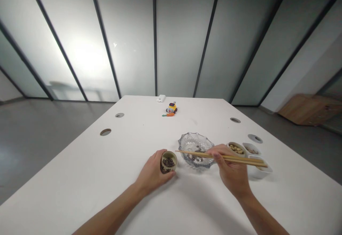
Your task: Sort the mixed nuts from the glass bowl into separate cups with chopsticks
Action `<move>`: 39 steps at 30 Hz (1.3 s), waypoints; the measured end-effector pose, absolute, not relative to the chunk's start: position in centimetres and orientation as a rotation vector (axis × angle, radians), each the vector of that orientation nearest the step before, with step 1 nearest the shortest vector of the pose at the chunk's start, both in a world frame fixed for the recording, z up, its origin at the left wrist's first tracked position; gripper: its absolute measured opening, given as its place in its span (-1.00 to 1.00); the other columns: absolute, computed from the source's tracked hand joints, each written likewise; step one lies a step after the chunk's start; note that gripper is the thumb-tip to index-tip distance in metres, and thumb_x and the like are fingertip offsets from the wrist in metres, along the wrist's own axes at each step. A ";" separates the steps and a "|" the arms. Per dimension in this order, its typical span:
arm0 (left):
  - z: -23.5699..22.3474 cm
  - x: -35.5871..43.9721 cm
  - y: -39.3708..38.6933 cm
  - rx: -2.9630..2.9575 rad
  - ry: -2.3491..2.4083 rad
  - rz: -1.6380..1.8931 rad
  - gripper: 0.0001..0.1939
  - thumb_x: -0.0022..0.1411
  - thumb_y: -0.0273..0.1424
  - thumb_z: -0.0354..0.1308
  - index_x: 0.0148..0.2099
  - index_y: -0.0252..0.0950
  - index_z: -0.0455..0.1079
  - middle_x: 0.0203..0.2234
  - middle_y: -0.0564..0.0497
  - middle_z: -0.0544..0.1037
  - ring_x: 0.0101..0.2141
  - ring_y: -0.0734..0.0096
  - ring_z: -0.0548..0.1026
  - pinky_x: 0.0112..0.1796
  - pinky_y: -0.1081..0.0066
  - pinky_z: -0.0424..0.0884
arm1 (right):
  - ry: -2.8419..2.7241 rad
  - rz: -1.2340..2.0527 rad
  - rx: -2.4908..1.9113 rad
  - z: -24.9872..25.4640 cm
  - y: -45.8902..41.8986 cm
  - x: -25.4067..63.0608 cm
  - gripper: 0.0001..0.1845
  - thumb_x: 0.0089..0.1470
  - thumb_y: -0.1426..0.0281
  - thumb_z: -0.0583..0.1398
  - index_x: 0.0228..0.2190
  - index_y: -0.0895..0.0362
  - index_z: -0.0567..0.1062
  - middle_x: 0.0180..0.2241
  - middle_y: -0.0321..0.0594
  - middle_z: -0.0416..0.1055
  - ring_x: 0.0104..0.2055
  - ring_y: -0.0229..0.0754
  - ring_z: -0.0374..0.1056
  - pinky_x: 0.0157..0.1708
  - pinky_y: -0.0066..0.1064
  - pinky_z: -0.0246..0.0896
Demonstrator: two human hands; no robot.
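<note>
My left hand [153, 170] is wrapped round a small cream cup [169, 171] with dark lettering, which stands upright on the table. Dark seeds [168, 162] lie inside the cup. In my right hand [232, 172] is a pair of wooden chopsticks [227, 157], pointing left, their tips close to the cup's right rim. Below the chopsticks sits a clear scalloped glass bowl [184, 143] with more dark seeds in it. I cannot make out any seed between the chopstick tips.
Right of my right hand stands a white divided dish [263, 173], with a round cup of pale nuts or beans [236, 148] beside it. Farther back on the white table [80, 178] are a yellow toy car [171, 108], an orange-handled screwdriver [170, 115] and a white box-shaped device [161, 98].
</note>
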State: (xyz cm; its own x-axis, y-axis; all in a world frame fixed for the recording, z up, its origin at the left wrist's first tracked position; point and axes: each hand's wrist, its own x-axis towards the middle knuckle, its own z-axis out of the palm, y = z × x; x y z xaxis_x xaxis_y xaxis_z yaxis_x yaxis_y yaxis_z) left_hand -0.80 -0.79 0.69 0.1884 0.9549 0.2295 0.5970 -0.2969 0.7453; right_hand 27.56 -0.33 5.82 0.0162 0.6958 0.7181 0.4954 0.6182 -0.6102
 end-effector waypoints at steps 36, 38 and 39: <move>0.1 -1.4 -0.4 2.025 1.410 0.906 -0.33 0.14 -0.32 0.44 0.28 -0.17 0.37 0.15 -0.17 0.59 0.13 -0.09 0.57 0.19 -0.03 0.46 | -1.905 -0.009 -1.154 3.7 3.0 31.8 -0.47 0.44 -0.04 0.12 -0.41 0.01 0.61 -0.37 -0.18 0.57 -0.30 -0.07 0.49 -0.22 -0.24 0.40; 0.2 -1.4 -0.4 2.025 1.410 0.898 -0.33 0.14 -0.32 0.44 0.28 -0.17 0.37 0.15 -0.17 0.59 0.13 -0.09 0.57 0.19 -0.03 0.46 | -1.879 -0.033 -1.170 3.8 2.9 31.8 -0.45 0.44 -0.06 0.10 -0.41 0.01 0.60 -0.38 -0.18 0.56 -0.32 -0.08 0.49 -0.24 -0.25 0.40; 0.2 -1.3 -0.4 2.024 1.409 0.894 -0.33 0.14 -0.32 0.44 0.28 -0.17 0.37 0.14 -0.16 0.60 0.12 -0.09 0.57 0.19 -0.02 0.47 | -1.885 -0.031 -1.171 3.8 2.9 31.7 -0.44 0.44 -0.06 0.10 -0.41 0.01 0.60 -0.38 -0.18 0.56 -0.33 -0.08 0.49 -0.26 -0.26 0.39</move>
